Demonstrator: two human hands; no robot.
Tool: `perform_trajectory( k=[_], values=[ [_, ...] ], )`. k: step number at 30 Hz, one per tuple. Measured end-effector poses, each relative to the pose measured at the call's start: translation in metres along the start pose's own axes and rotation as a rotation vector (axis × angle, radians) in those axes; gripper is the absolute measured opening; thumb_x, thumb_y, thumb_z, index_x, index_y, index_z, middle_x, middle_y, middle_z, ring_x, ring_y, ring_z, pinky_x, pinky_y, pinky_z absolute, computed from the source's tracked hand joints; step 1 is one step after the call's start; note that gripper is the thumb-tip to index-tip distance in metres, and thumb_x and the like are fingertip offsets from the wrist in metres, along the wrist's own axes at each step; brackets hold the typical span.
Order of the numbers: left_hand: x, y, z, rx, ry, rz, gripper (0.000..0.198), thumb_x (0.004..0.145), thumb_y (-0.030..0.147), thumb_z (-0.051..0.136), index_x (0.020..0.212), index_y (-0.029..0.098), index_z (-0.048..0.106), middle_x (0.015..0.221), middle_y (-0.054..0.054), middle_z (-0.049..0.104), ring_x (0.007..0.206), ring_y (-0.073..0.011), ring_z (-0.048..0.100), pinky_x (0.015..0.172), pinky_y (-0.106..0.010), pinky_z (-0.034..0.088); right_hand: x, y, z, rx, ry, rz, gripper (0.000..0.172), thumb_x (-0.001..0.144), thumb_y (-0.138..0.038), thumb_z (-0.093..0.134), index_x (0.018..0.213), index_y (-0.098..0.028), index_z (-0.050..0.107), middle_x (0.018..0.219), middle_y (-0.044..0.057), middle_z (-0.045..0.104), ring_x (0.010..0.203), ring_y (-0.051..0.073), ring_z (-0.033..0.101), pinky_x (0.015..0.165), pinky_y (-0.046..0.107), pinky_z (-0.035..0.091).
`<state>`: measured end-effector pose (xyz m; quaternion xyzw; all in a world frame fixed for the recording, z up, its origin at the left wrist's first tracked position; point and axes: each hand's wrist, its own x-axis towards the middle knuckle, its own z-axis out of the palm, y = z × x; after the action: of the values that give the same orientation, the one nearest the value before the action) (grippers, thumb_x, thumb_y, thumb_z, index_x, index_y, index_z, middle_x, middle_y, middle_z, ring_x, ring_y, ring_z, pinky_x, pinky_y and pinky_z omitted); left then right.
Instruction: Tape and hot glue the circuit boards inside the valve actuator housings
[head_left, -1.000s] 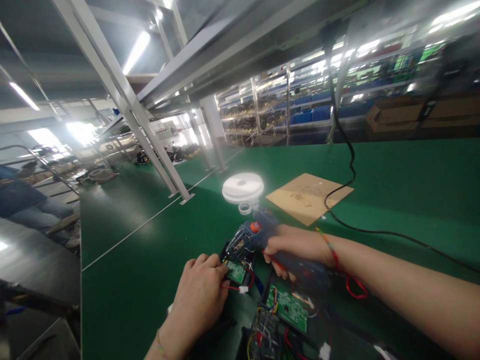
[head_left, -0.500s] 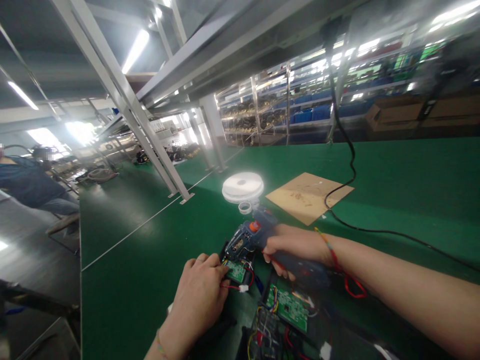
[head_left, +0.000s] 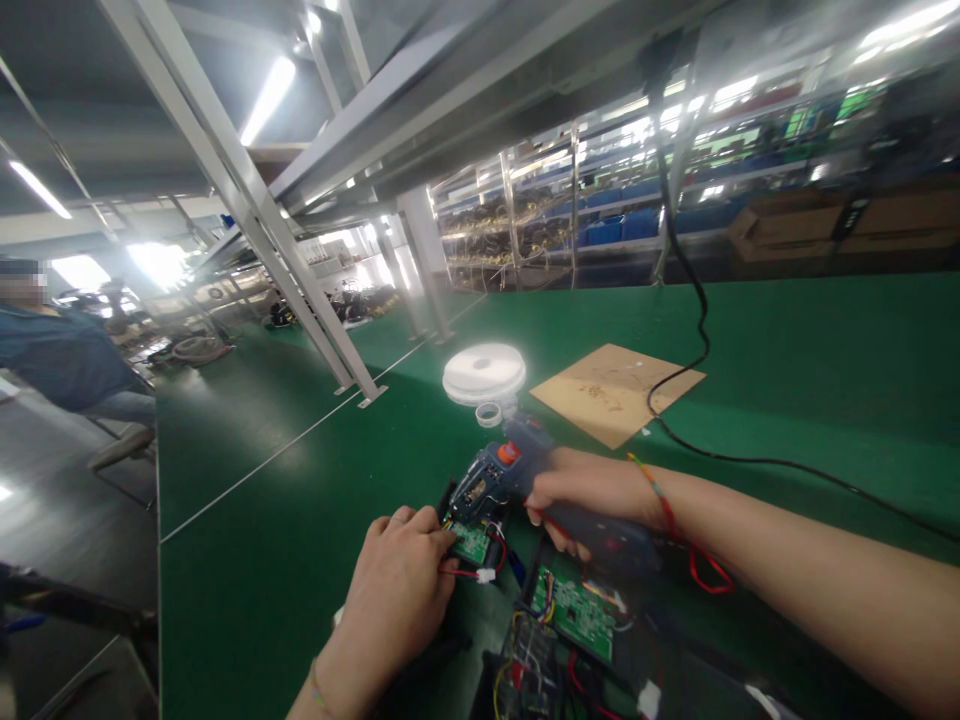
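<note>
My right hand [head_left: 559, 505] is wrapped round a dark blue electric screwdriver [head_left: 529, 445] with an orange part. Its front end points down at a small green circuit board [head_left: 471, 542] in a black housing. Against the left side of that housing, my left hand [head_left: 409, 570] has its fingers bent and pressed on the edge, near a red wire with a white connector [head_left: 486, 575]. Nearer to me lies a second, larger green board [head_left: 576, 612] with coloured wires, beside a dark unit [head_left: 529, 660] with yellow and red wires.
A white round spool [head_left: 484, 373] and a small clear ring [head_left: 488, 414] stand beyond my hands. A brown sheet [head_left: 611, 395] lies to the right, crossed by a black cable [head_left: 701, 345]. Metal posts [head_left: 300, 290] rise at the left; a person [head_left: 56, 350] sits beyond.
Both hands and the tool keep their places over the small board. At the far left, the person has shifted slightly.
</note>
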<state>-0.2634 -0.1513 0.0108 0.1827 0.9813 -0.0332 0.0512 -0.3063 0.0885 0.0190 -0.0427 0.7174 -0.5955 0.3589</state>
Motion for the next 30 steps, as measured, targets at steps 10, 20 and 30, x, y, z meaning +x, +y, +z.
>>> perform_trajectory(
  k=[10, 20, 30],
  values=[
    [0.0011, 0.0002, 0.0001, -0.006, -0.001, 0.003, 0.021, 0.090, 0.026, 0.051, 0.097, 0.029, 0.070, 0.100, -0.002, 0.063, 0.099, -0.0232, 0.055, 0.086, -0.041, 0.041, 0.0020, 0.0071, -0.0047, 0.007, -0.037, -0.043, 0.015, 0.070, -0.028, 0.053, 0.069, -0.015, 0.060, 0.049, 0.002, 0.061, 0.036, 0.011, 0.053, 0.037, 0.018, 0.045],
    [-0.0002, 0.0014, -0.0024, -0.001, -0.014, -0.002, 0.023, 0.090, 0.024, 0.050, 0.099, 0.029, 0.070, 0.101, -0.003, 0.063, 0.100, -0.0236, 0.055, 0.087, -0.042, 0.041, 0.0027, 0.0057, -0.0079, -0.018, -0.064, -0.039, 0.017, 0.066, -0.030, 0.054, 0.062, -0.014, 0.059, 0.047, 0.004, 0.060, 0.036, 0.013, 0.055, 0.036, 0.019, 0.044],
    [0.0010, 0.0019, -0.0025, 0.004, -0.015, 0.004, 0.023, 0.090, 0.025, 0.049, 0.098, 0.028, 0.070, 0.101, -0.003, 0.063, 0.100, -0.0242, 0.055, 0.086, -0.042, 0.042, 0.0031, 0.0060, -0.0064, -0.014, -0.028, -0.058, 0.017, 0.065, -0.033, 0.054, 0.062, -0.016, 0.058, 0.046, 0.003, 0.060, 0.035, 0.012, 0.054, 0.035, 0.019, 0.043]
  ],
)
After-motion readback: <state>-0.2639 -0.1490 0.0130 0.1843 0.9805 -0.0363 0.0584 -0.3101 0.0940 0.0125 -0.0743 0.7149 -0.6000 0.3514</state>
